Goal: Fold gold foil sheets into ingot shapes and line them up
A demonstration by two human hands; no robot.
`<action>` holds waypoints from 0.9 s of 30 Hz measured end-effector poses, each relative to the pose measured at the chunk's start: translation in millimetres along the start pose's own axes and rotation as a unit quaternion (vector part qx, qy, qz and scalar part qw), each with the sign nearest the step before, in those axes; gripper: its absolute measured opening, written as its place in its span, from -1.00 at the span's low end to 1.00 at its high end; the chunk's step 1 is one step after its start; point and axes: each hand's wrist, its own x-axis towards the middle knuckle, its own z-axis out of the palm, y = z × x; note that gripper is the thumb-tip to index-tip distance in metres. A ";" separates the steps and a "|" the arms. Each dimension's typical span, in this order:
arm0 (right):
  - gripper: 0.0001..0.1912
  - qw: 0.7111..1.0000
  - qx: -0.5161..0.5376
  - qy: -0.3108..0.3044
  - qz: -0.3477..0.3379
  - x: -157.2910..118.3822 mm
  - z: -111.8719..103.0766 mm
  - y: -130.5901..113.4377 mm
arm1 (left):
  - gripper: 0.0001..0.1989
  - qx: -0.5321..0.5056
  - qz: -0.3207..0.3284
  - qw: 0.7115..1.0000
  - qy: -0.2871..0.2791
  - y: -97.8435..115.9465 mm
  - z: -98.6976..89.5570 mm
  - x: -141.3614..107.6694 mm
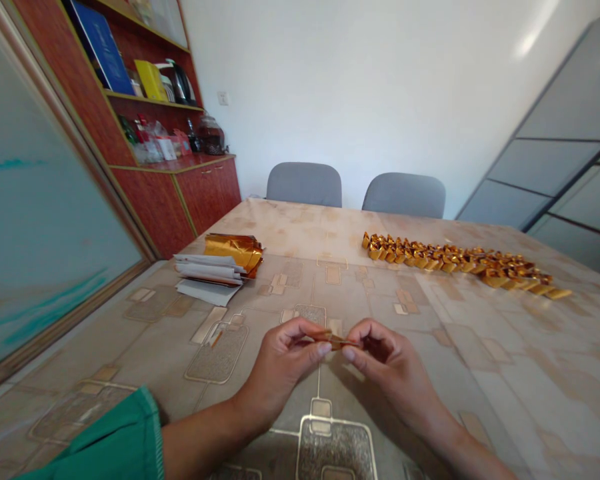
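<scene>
From the head camera, both bare hands are raised just above the table, close together in the lower middle of the view. The left hand (280, 373), coming out of a green cloth sleeve (100, 443), and the right hand (395, 367) both grasp a small, narrow folded piece of gold foil (333, 341). It is pinched at each end between thumb and fingertips, with the other fingers loosely curled and neither hand clenched. Holding it from both sides seems to keep the thin foil steady and in plain sight, though its exact folds are too small to make out.

Beyond the hands, on a beige patterned oilcloth table cover (485, 393), a long, tightly packed row of small folded gold foil pieces (455, 260) runs toward the right, apparently placed there to stay clear of the hands. Nearer the left side, a loose stack of white paper slips (207, 275) lies beside and partly under a curled bundle of shiny gold foil sheets (235, 252) — both within fairly easy reach of the hands.

Farther back stand two grey upholstered chairs (304, 185) and a red-brown wooden cabinet (207, 193), whose shelves hold a blue binder (100, 40), a yellow box (150, 79) and a round glass jar (211, 133).
</scene>
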 end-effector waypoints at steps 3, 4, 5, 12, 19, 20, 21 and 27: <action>-0.84 0.997 -0.047 -0.002 -0.066 -1.1 -2.5 -5.7 | -0.95 0.127 0.180 0.974 -0.056 5.4 -4.2 1.4; -0.86 0.994 -0.062 -0.007 -0.092 -1.5 -3.3 -6.8 | -0.92 0.169 0.250 0.951 -0.070 7.6 -5.8 2.0; -0.88 0.991 -0.074 -0.012 -0.115 -1.8 -4.1 -7.3 | -0.90 0.208 0.314 0.923 -0.077 10.0 -7.4 2.4; -0.57 0.966 -0.156 -0.033 -0.204 -2.9 -8.2 -10.2 | -0.87 0.326 0.476 0.811 -0.100 20.1 -13.8 -0.6; -0.89 0.949 -0.193 -0.080 -0.238 -6.2 -6.8 -13.2 | -0.88 0.268 0.379 0.879 -0.108 13.2 -8.7 -2.0; -0.90 0.960 -0.177 -0.068 -0.204 -6.8 -5.1 -11.3 | -0.92 0.235 0.316 0.914 -0.098 11.5 -6.7 -1.6; -0.89 0.973 -0.153 -0.055 -0.163 -7.2 -3.2 -9.3 | -0.95 0.195 0.242 0.947 -0.085 9.7 -4.7 -1.2; -0.74 0.996 -0.003 -0.091 0.025 -5.2 1.7 -10.1 | -0.69 -0.031 -0.069 0.996 -0.054 3.1 0.8 2.3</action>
